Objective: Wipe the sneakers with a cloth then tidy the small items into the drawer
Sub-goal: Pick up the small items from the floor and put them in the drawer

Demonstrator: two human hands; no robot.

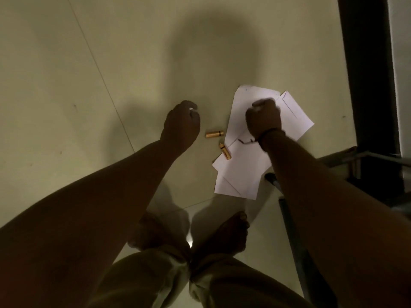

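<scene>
I look straight down at a pale tiled floor. My left hand (181, 123) hangs over the floor with its fingers curled round a small pale item that I cannot make out. My right hand (263, 121) is a blurred fist above several white envelopes (242, 174), and a pale bit shows between its fingers. Two gold batteries lie between my hands. One battery (214, 134) lies on the bare floor. The other battery (225, 152) lies at the edge of the envelopes. No sneakers, cloth or drawer are in view.
A thin dark cord (245, 141) lies on the envelopes by my right wrist. My bare feet (231, 232) stand just below the papers. A dark tall frame (367, 85) and grey metal bars (293, 230) line the right side. Open floor spreads to the left.
</scene>
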